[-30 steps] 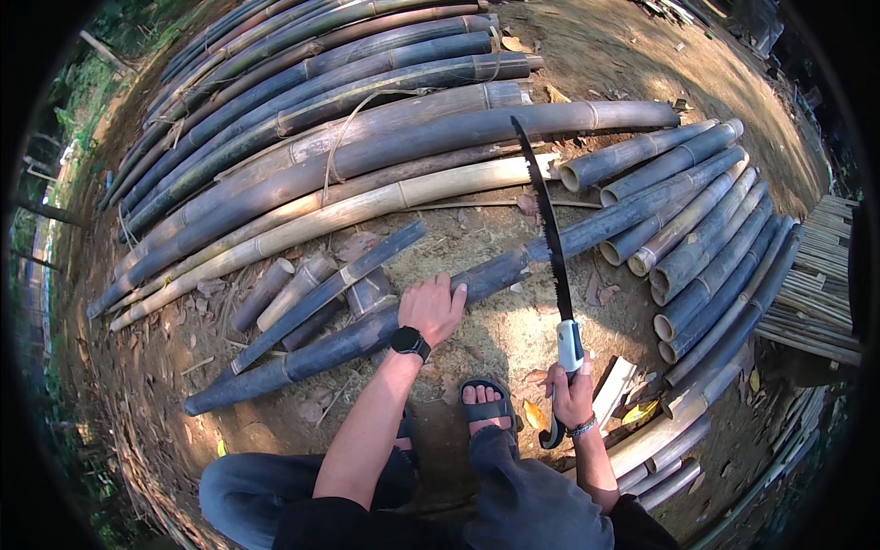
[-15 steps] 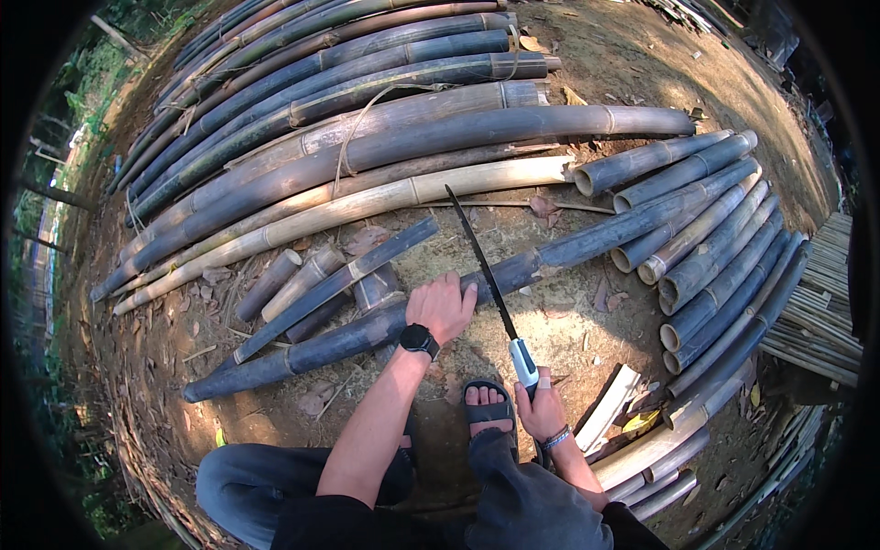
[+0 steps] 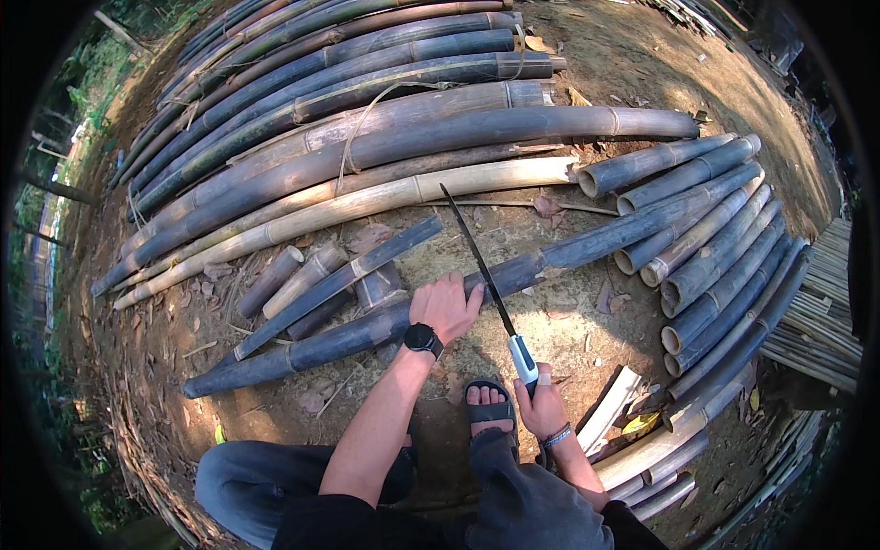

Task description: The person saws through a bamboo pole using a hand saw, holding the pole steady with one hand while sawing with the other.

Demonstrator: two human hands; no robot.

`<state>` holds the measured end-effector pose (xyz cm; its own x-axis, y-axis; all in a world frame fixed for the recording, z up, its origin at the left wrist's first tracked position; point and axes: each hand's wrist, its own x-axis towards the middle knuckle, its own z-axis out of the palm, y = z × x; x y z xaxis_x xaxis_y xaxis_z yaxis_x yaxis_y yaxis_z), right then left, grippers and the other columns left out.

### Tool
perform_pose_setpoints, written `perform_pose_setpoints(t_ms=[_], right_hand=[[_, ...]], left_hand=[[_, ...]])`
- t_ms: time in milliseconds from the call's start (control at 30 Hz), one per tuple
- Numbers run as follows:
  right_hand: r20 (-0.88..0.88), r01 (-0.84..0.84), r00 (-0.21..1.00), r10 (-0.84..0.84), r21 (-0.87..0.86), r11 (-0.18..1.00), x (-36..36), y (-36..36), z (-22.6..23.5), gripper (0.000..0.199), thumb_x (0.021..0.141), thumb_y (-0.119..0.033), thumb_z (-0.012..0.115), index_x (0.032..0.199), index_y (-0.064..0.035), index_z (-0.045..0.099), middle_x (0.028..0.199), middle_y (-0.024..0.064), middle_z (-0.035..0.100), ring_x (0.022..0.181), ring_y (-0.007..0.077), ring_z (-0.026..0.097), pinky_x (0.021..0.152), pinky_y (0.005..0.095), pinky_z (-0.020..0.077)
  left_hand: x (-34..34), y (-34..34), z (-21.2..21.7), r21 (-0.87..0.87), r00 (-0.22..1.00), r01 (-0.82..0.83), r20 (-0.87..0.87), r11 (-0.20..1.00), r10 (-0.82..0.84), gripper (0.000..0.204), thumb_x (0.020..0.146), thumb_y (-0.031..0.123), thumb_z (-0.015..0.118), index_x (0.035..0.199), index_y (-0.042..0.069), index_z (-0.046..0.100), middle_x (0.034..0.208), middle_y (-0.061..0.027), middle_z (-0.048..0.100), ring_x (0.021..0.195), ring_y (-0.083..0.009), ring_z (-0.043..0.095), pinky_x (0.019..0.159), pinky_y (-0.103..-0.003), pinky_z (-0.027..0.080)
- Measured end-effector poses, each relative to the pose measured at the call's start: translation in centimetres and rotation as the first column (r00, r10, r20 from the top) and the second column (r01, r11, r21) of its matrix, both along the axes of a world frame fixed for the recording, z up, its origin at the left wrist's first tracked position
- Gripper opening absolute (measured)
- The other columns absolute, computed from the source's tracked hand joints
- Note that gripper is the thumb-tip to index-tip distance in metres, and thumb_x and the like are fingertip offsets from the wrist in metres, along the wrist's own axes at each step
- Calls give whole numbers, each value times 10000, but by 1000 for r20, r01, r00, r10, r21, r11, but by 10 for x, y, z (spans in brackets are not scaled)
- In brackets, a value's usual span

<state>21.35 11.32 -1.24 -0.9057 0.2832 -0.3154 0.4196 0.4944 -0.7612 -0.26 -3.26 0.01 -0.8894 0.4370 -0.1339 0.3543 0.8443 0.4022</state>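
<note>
A long dark bamboo pole [image 3: 357,329] lies slantwise across the ground in front of me, its right part rising toward cut pieces. My left hand [image 3: 444,308], with a black watch on the wrist, is wrapped over the top of the pole. In my right hand [image 3: 544,409] is the blue-and-white handle of a hand saw [image 3: 523,359]. The saw's dark blade crosses the pole just right of my left thumb and points away from me. Whether its teeth have cut into the bamboo is too small to tell.
Beyond the pole lie many long bamboo poles [image 3: 403,137]. Cut bamboo lengths [image 3: 706,266] line the right side, and short pieces [image 3: 275,280] lie under a split strip [image 3: 344,282] at left. My sandalled foot [image 3: 489,408] is near the saw handle.
The saw blade's tip has swung slightly left relative to the poles. Both hands keep their hold, and the view has shifted a little.
</note>
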Motion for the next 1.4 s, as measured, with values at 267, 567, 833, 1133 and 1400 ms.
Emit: perform_pose_setpoints(t_ms=[267, 567, 833, 1133, 1400], right_hand=[[4, -11, 1000, 11, -4, 1000, -1, -3, 2, 389, 953, -261, 607, 1197, -21, 423, 718, 298, 634, 717, 517, 635, 606, 567, 499], [11, -12, 1000, 11, 91, 996, -13, -8, 9, 386, 956, -257, 609, 1182, -11, 417, 685, 309, 616, 698, 527, 620, 588, 587, 480], [-22, -33, 999, 36, 125, 992, -11, -8, 8, 375, 954, -238, 611, 1174, -2, 421, 663, 304, 605, 679, 524, 616, 577, 578, 481], [-33, -34, 999, 40, 155, 987, -3, -13, 4, 368, 941, -234, 625, 1154, -9, 427, 642, 288, 598, 635, 500, 619, 537, 577, 477], [-45, -22, 999, 29, 148, 989, -8, -14, 2, 342, 942, -214, 626, 1137, -10, 432, 635, 278, 599, 624, 500, 611, 534, 566, 475]], left_hand=[[0, -1, -3, 15, 999, 2, -32, 1000, -1, 472, 953, 412, 517, 911, -43, 635, 893, -279, 687, 786, -421, 686, 702, -487, 548], [-3, -1, -2, -19, 1000, 9, 8, 1000, -9, 471, 952, 406, 515, 923, -48, 638, 909, -288, 682, 805, -423, 685, 715, -486, 550], [-1, -1, 0, 5, 1000, 2, 27, 1000, -2, 463, 947, 406, 522, 934, -44, 630, 905, -289, 678, 813, -443, 672, 729, -508, 530], [-1, -2, -1, 24, 1000, -5, 6, 1000, 5, 470, 947, 405, 525, 929, -51, 640, 885, -297, 676, 785, -446, 670, 709, -508, 531], [-2, -3, -1, 18, 1000, -14, 10, 1000, 14, 469, 941, 404, 528, 913, -49, 646, 854, -292, 676, 776, -443, 671, 705, -504, 531]])
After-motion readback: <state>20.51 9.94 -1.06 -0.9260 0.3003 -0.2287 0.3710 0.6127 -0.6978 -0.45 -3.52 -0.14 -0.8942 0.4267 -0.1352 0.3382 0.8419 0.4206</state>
